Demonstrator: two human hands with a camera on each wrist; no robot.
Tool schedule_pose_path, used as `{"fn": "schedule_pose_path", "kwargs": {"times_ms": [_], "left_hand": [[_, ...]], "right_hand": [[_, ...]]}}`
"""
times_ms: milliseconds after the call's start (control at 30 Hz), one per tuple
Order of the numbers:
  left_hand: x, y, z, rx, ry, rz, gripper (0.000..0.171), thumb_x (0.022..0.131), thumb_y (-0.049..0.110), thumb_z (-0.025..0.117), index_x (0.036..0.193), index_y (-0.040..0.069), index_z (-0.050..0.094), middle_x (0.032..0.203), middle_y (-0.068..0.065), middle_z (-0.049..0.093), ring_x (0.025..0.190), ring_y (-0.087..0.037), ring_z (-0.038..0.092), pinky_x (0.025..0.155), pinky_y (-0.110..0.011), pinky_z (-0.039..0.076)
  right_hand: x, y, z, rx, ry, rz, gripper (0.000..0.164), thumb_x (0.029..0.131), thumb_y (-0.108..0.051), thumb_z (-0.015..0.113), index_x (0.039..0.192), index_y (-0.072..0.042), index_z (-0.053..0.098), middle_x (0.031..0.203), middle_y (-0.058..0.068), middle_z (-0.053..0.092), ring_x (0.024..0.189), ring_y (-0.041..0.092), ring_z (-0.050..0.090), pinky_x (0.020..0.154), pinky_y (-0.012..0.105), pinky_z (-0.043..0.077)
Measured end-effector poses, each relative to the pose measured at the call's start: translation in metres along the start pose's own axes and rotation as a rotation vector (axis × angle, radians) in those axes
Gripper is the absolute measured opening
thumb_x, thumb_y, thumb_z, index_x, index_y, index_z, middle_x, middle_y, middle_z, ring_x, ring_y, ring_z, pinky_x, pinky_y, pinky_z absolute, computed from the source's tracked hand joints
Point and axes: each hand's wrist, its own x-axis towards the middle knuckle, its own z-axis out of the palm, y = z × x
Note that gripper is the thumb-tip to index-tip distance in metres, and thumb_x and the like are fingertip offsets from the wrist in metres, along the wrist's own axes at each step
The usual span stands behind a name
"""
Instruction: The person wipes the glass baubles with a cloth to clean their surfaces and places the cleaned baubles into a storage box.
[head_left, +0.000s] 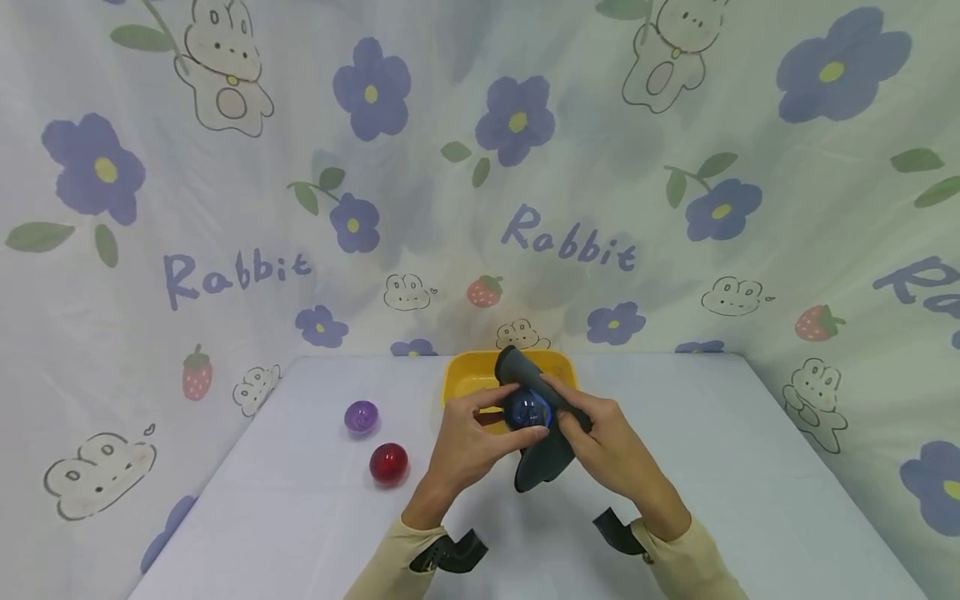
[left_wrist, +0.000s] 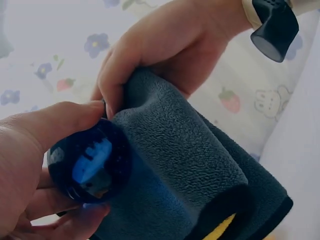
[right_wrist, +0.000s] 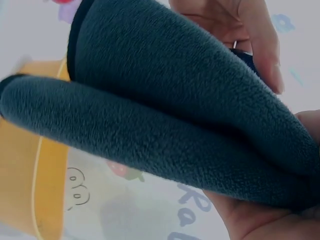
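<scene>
A dark blue see-through ball (head_left: 527, 409) is held by my left hand (head_left: 472, 435), its thumb and fingers around the sides. Inside the ball, the left wrist view shows a lighter blue shape. My right hand (head_left: 611, 446) grips a folded dark grey-green plush cloth (left_wrist: 180, 150) with a black edge. The cloth lies against the ball's right side and hangs down below it. In the right wrist view two thick folds of the cloth (right_wrist: 150, 135) hide most of the ball.
Behind the hands stands a yellow plastic basket (head_left: 468, 364), partly covered by them. On the white table (head_left: 285, 533), to the left, lie a purple ball (head_left: 362, 417) and a red ball (head_left: 389, 464). A patterned curtain (head_left: 420, 200) hangs at the back and sides.
</scene>
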Motion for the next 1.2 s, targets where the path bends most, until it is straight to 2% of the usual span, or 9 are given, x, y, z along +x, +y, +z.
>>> {"fn": "schedule_pose_path", "kwargs": {"times_ms": [233, 400, 633, 800, 933, 1067, 1200], "left_hand": [[0.0, -0.002, -0.002, -0.025, 0.029, -0.008, 0.052, 0.079, 0.025, 0.091, 0.128, 0.015, 0.074, 0.121, -0.006, 0.077, 0.103, -0.02, 0.076, 0.088, -0.029, 0.064], [0.002, -0.004, -0.004, -0.073, 0.06, 0.0, 0.053, 0.08, 0.025, 0.09, 0.13, 0.015, 0.073, 0.123, -0.009, 0.075, 0.104, -0.023, 0.075, 0.087, -0.035, 0.065], [0.004, -0.008, -0.007, -0.07, 0.106, 0.004, 0.05, 0.081, 0.022, 0.089, 0.128, 0.015, 0.073, 0.121, -0.008, 0.074, 0.104, -0.024, 0.069, 0.087, -0.028, 0.064], [0.007, -0.009, -0.009, -0.08, 0.113, 0.009, 0.05, 0.082, 0.019, 0.088, 0.129, 0.013, 0.072, 0.12, -0.008, 0.074, 0.105, -0.024, 0.068, 0.089, -0.03, 0.064], [0.009, -0.009, -0.011, -0.075, 0.108, -0.025, 0.055, 0.081, 0.02, 0.089, 0.132, 0.014, 0.07, 0.121, -0.007, 0.074, 0.108, -0.023, 0.069, 0.092, -0.032, 0.063], [0.009, -0.008, -0.011, -0.044, 0.096, -0.057, 0.054, 0.08, 0.022, 0.09, 0.13, 0.014, 0.071, 0.122, -0.004, 0.074, 0.11, -0.021, 0.07, 0.099, -0.036, 0.061], [0.008, -0.007, -0.012, 0.003, 0.086, -0.06, 0.052, 0.079, 0.024, 0.091, 0.127, 0.014, 0.073, 0.122, -0.002, 0.074, 0.109, -0.02, 0.071, 0.103, -0.04, 0.059]], "right_hand": [[0.002, 0.003, 0.002, 0.081, -0.032, 0.041, 0.049, 0.105, -0.002, 0.049, 0.154, -0.004, 0.047, 0.141, 0.023, 0.064, 0.096, 0.017, 0.069, 0.076, 0.024, 0.058], [0.002, 0.002, 0.003, 0.118, -0.044, 0.055, 0.05, 0.106, -0.006, 0.049, 0.156, -0.004, 0.044, 0.145, 0.022, 0.061, 0.108, 0.019, 0.072, 0.087, 0.024, 0.061], [0.001, 0.0, 0.003, 0.122, -0.047, 0.064, 0.051, 0.106, -0.008, 0.051, 0.156, -0.004, 0.043, 0.145, 0.023, 0.06, 0.106, 0.016, 0.071, 0.083, 0.022, 0.06], [-0.001, -0.004, 0.002, 0.114, -0.043, 0.05, 0.051, 0.105, -0.006, 0.052, 0.155, -0.002, 0.044, 0.144, 0.025, 0.061, 0.098, 0.014, 0.07, 0.078, 0.022, 0.059], [-0.002, -0.008, 0.002, 0.088, -0.037, 0.05, 0.051, 0.105, -0.006, 0.053, 0.155, -0.004, 0.046, 0.143, 0.024, 0.061, 0.094, 0.014, 0.069, 0.073, 0.024, 0.057], [-0.004, -0.01, 0.003, 0.065, -0.028, 0.053, 0.05, 0.104, -0.005, 0.053, 0.154, -0.004, 0.047, 0.143, 0.024, 0.062, 0.1, 0.015, 0.072, 0.08, 0.023, 0.06], [-0.005, -0.011, 0.002, 0.049, -0.015, 0.051, 0.05, 0.103, -0.003, 0.053, 0.153, -0.004, 0.048, 0.142, 0.025, 0.062, 0.101, 0.016, 0.073, 0.082, 0.024, 0.061]]}}
